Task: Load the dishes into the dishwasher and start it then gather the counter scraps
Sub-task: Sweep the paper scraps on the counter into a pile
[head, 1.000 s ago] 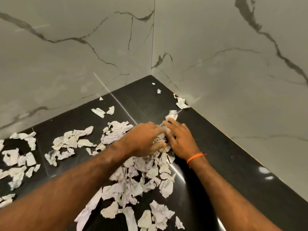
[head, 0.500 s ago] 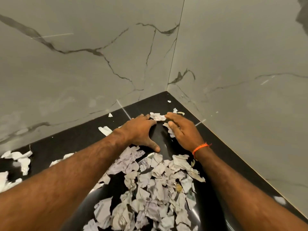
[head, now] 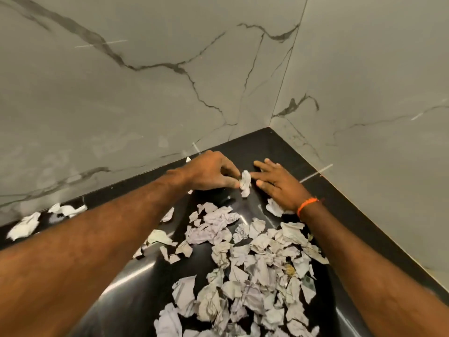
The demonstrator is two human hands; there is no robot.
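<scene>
Torn white paper scraps (head: 255, 261) lie heaped on the black counter (head: 279, 147), between my two forearms. Near the back corner my left hand (head: 211, 172) pinches a crumpled paper scrap (head: 245, 183) between thumb and fingertips. My right hand (head: 277, 183) lies flat on the counter just right of that scrap, fingers straight, with an orange thread round the wrist. Another small scrap (head: 274, 208) sits under the heel of my right hand.
Grey marble-look walls (head: 145, 93) meet in a corner right behind the hands. More white scraps (head: 24, 226) lie at the far left of the counter along the wall. The counter's right side runs along the right wall (head: 376, 117).
Both hands have swept the far scraps back from the corner toward the heap. My left hand has taken one crumpled scrap between its fingers. The view has tilted up and left.
</scene>
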